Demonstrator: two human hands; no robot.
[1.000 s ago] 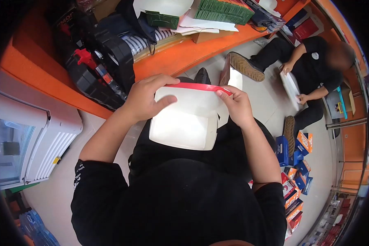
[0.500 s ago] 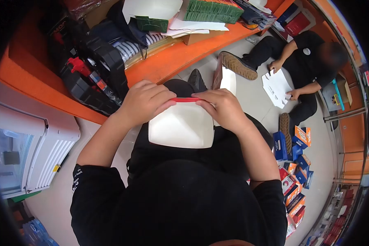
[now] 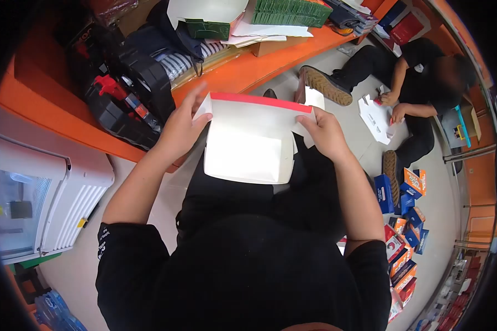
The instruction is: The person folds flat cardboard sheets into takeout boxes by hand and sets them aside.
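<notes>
A white-lined cardboard box with a raised flap edged in red rests over my lap, its inside facing up. My left hand grips the flap's left end, thumb on the inner side and fingers behind. At the right end of the flap, my right hand pinches the side tab between thumb and fingers. The box holds nothing that I can see.
Across the floor, another person handles a flat white cardboard sheet. Blue, orange and red boxes lie at the right. An orange shelf carries green-edged stacks and a black case. A white appliance stands left.
Both hands have moved apart from the flap's middle to its ends, and the flap stands more open. The other person's hands have moved closer together over the white sheet.
</notes>
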